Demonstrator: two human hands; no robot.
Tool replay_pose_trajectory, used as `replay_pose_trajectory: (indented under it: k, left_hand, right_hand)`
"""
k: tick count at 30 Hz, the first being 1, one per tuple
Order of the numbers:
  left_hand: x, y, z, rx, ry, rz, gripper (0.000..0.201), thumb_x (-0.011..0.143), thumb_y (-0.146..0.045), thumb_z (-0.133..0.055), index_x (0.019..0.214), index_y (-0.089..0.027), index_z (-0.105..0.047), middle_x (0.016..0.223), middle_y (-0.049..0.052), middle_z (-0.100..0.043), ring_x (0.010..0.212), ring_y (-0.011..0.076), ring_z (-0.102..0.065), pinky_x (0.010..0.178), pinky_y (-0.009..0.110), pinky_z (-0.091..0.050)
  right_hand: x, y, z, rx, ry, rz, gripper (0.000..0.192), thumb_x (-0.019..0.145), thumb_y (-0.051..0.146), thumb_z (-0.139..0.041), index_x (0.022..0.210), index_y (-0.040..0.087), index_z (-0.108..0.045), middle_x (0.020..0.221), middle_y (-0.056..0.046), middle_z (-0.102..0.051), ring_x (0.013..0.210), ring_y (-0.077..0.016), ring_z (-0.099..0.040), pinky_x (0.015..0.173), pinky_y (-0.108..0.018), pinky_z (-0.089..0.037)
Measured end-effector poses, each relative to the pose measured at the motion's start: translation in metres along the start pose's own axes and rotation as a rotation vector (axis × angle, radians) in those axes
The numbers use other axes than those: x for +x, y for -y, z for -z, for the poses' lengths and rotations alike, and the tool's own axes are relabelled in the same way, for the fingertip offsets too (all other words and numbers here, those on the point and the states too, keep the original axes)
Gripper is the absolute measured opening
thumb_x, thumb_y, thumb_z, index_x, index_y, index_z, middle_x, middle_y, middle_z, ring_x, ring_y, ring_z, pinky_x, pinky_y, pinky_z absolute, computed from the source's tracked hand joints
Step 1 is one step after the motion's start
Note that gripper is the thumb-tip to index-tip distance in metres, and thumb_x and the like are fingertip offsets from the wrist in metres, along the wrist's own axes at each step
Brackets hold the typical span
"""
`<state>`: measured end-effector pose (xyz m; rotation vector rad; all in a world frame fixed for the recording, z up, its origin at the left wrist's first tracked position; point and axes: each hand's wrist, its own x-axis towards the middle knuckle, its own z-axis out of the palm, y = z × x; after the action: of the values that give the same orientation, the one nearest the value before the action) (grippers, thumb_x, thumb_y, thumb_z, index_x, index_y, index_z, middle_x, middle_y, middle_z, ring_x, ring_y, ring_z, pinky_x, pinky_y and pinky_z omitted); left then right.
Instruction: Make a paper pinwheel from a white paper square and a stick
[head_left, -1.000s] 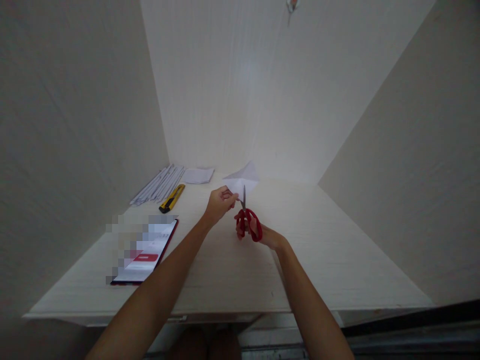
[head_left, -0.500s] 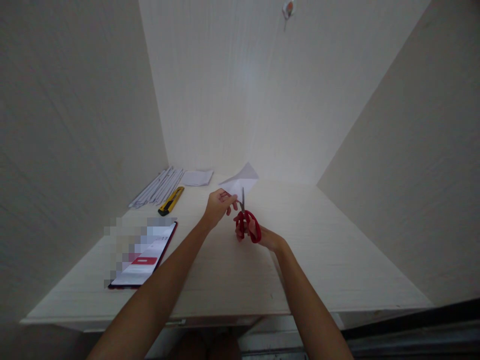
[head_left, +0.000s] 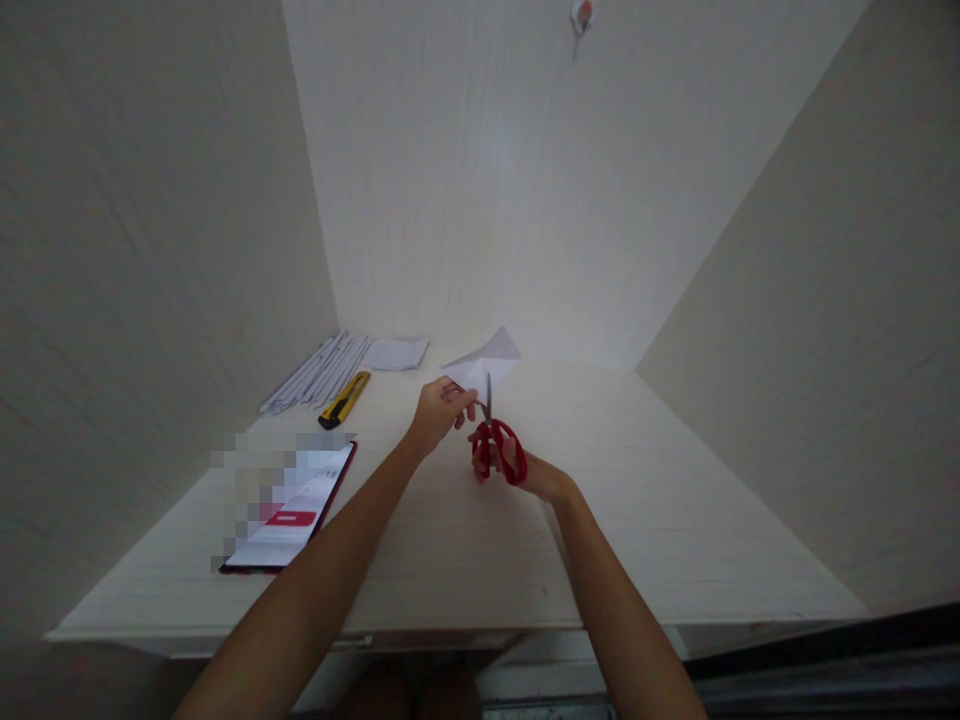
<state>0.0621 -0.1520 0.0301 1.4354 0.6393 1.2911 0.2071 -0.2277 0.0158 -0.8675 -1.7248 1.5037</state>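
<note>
My left hand (head_left: 441, 408) pinches the lower left edge of a folded white sheet of paper (head_left: 495, 362), which is raised off the desk with a pointed corner upward. My right hand (head_left: 499, 458) grips a pair of scissors with red handles (head_left: 511, 452), fingers through the loops. The scissors' metal blades point away from me and meet the paper's near edge, close to my left fingertips. Whether the blades have cut into the sheet I cannot tell.
On the white desk (head_left: 660, 510), a yellow utility knife (head_left: 345, 400) lies left of my hands. Behind it are a pile of folded paper strips (head_left: 319, 375) and a stack of white paper (head_left: 396, 354). A tablet with a lit screen (head_left: 292, 520) lies at front left. Walls enclose three sides.
The red scissor handles have spread slightly wider apart. My hands and the paper hold nearly the same place; the whole view has shifted a little.
</note>
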Motion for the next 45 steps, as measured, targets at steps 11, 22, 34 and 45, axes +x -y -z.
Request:
replay_pose_trajectory:
  k: [11,22,34,45]
  left_hand:
    - [-0.0021,-0.0044,-0.0019,-0.028,-0.016,0.019,0.019,0.066,-0.027,-0.060,0.068,-0.011,-0.050,0.048,-0.001,-0.055,0.035,0.0064,-0.045,0.031,0.018,-0.030]
    - [-0.0013,-0.0030,-0.0023,-0.038,-0.011,0.030,0.018,0.066,-0.025,-0.060,0.068,-0.011,-0.050,0.047,-0.003,-0.053,0.036,0.0062,-0.045,0.031,0.018,-0.031]
    - [-0.0002,-0.0016,-0.0012,-0.039,-0.014,0.018,0.017,0.066,-0.025,-0.060,0.066,-0.011,-0.049,0.048,-0.003,-0.053,0.036,0.0053,-0.043,0.031,0.017,-0.030]
    - [-0.0004,-0.0036,-0.0017,-0.027,-0.022,0.036,0.017,0.066,-0.024,-0.060,0.064,-0.011,-0.049,0.044,-0.004,-0.051,0.033,0.0044,-0.040,0.031,0.018,-0.028]
  right_hand:
    - [0.0006,0.0016,-0.0005,0.041,0.041,0.026,0.060,0.071,0.068,-0.030,0.101,0.016,-0.037,0.073,-0.001,-0.043,0.064,-0.0122,-0.045,0.069,-0.034,-0.039]
    - [0.0011,-0.0003,0.0010,0.035,0.022,0.015,0.063,0.069,0.069,-0.031,0.102,0.016,-0.038,0.073,-0.001,-0.044,0.064,-0.0125,-0.046,0.068,-0.034,-0.039]
    - [0.0032,-0.0028,-0.0007,0.120,0.000,0.024,0.052,0.074,0.064,-0.029,0.091,0.017,-0.043,0.067,0.000,-0.043,0.059,-0.0109,-0.044,0.061,-0.029,-0.038]
    - [0.0066,-0.0063,-0.0027,0.174,-0.003,0.020,0.043,0.079,0.058,-0.027,0.083,0.018,-0.041,0.063,0.002,-0.042,0.055,-0.0093,-0.042,0.057,-0.026,-0.035]
